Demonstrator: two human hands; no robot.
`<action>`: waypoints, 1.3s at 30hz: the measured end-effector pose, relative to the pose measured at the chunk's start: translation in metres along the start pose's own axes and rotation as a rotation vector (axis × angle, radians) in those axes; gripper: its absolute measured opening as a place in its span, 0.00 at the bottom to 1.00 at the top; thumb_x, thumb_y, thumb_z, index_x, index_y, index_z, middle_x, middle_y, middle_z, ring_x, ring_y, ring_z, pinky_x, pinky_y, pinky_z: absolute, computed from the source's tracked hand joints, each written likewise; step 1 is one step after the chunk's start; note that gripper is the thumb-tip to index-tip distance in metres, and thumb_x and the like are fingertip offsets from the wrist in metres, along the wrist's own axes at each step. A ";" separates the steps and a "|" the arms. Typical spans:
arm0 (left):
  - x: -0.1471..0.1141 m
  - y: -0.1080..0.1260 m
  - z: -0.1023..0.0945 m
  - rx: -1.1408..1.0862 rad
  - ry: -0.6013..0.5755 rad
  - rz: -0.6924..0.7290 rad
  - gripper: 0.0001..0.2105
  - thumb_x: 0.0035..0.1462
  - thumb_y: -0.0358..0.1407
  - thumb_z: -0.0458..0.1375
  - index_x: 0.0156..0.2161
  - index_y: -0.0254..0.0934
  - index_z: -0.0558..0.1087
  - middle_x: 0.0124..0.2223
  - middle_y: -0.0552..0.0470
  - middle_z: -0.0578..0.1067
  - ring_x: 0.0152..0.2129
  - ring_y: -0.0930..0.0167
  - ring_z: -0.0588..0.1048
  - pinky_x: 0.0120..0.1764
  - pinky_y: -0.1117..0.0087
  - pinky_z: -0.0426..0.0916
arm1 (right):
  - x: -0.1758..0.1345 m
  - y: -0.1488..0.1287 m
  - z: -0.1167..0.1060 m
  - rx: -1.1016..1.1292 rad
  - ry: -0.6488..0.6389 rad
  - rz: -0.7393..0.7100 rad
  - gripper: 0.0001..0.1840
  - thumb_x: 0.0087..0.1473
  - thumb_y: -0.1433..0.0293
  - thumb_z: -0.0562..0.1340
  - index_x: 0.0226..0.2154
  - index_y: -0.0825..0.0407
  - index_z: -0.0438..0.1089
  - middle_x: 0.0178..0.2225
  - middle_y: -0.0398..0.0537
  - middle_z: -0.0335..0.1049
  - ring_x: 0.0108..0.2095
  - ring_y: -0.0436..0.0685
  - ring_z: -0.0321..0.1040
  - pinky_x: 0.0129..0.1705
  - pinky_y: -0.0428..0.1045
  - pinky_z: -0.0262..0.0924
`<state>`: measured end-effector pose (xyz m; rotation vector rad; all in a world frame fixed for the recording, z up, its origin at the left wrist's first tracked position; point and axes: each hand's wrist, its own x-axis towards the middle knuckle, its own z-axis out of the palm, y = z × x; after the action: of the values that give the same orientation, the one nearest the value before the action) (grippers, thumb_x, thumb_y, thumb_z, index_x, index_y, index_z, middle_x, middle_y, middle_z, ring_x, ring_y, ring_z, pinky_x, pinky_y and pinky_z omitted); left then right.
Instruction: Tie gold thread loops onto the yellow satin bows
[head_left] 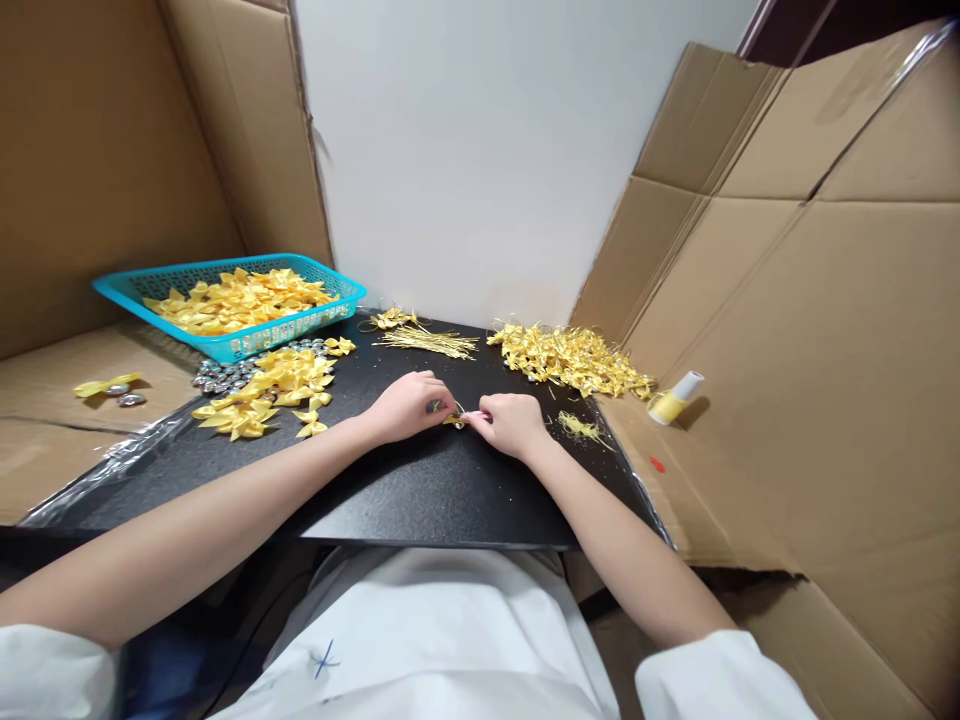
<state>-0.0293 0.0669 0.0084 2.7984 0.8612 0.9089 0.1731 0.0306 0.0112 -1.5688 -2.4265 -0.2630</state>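
Over the middle of the black tabletop, my left hand [416,408] and my right hand [513,423] meet fingertip to fingertip. Between them is a small yellow ribbon bow [453,421] with a shiny silver piece under it, mostly covered by fingers. The left thumb and index finger pinch at its left side, where a thin strand shows. My right hand is closed, thumb against index finger, at the bow's right side; a pale pinkish sliver shows at its fingertips, too small to name. Loose yellow ribbon bows [289,378] lie left of my left hand.
A turquoise basket [225,348] of yellow bows stands at the back left, beside silver round pieces [217,376]. Gold cords [431,342] lie ahead, finished-looking bows [566,358] heap right, near cord scraps [581,428]. A thread spool [673,400] stands on cardboard. Cardboard walls [847,330] flank the table.
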 end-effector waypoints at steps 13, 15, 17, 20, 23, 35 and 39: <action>-0.010 -0.041 -0.012 -0.039 0.306 -0.797 0.09 0.50 0.39 0.56 0.31 0.36 0.76 0.33 0.48 0.79 0.30 0.65 0.74 0.37 0.67 0.66 | -0.074 0.123 -0.047 0.486 0.437 0.441 0.26 0.51 0.45 0.55 0.30 0.51 0.70 0.31 0.51 0.74 0.32 0.58 0.70 0.34 0.49 0.58; -0.010 -0.039 -0.012 0.092 0.261 -0.781 0.09 0.51 0.38 0.55 0.32 0.37 0.77 0.37 0.47 0.78 0.35 0.63 0.74 0.40 0.66 0.65 | -0.117 0.151 -0.046 0.404 0.434 0.537 0.27 0.48 0.44 0.56 0.29 0.51 0.69 0.32 0.56 0.75 0.34 0.61 0.71 0.35 0.51 0.60; -0.011 -0.037 -0.011 0.195 0.203 -0.758 0.10 0.50 0.37 0.55 0.34 0.39 0.78 0.41 0.46 0.76 0.40 0.60 0.72 0.42 0.64 0.65 | -0.154 0.174 -0.040 0.257 0.392 0.639 0.29 0.45 0.40 0.55 0.25 0.50 0.68 0.29 0.56 0.74 0.31 0.63 0.71 0.33 0.53 0.59; -0.011 -0.034 -0.009 0.224 0.137 -0.643 0.12 0.48 0.36 0.56 0.38 0.40 0.78 0.45 0.46 0.73 0.44 0.59 0.68 0.45 0.61 0.63 | -0.185 0.197 -0.029 0.159 0.357 0.602 0.34 0.45 0.37 0.52 0.22 0.50 0.70 0.27 0.56 0.72 0.29 0.62 0.69 0.33 0.54 0.60; -0.011 -0.033 -0.007 0.110 0.022 -0.451 0.13 0.49 0.39 0.57 0.41 0.40 0.76 0.45 0.48 0.72 0.44 0.61 0.67 0.47 0.60 0.61 | -0.192 0.207 -0.019 0.090 0.353 0.565 0.37 0.45 0.36 0.50 0.22 0.51 0.74 0.28 0.57 0.72 0.30 0.62 0.67 0.35 0.56 0.60; -0.005 -0.020 0.001 -0.130 -0.002 -0.129 0.14 0.59 0.44 0.54 0.31 0.37 0.75 0.32 0.51 0.77 0.30 0.70 0.70 0.39 0.69 0.61 | -0.170 0.185 -0.030 -0.105 0.354 0.605 0.25 0.50 0.49 0.56 0.31 0.51 0.77 0.37 0.58 0.74 0.37 0.67 0.67 0.37 0.58 0.60; -0.004 -0.005 0.000 -0.172 0.024 -0.099 0.11 0.59 0.41 0.56 0.32 0.37 0.76 0.30 0.51 0.77 0.29 0.71 0.71 0.35 0.72 0.62 | -0.099 0.097 -0.044 0.215 0.369 0.273 0.15 0.54 0.58 0.58 0.36 0.50 0.73 0.38 0.53 0.73 0.39 0.60 0.68 0.43 0.54 0.61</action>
<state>-0.0341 0.0685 0.0048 2.5808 0.8721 0.9542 0.3051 -0.0284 0.0260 -1.5709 -1.8741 -0.2102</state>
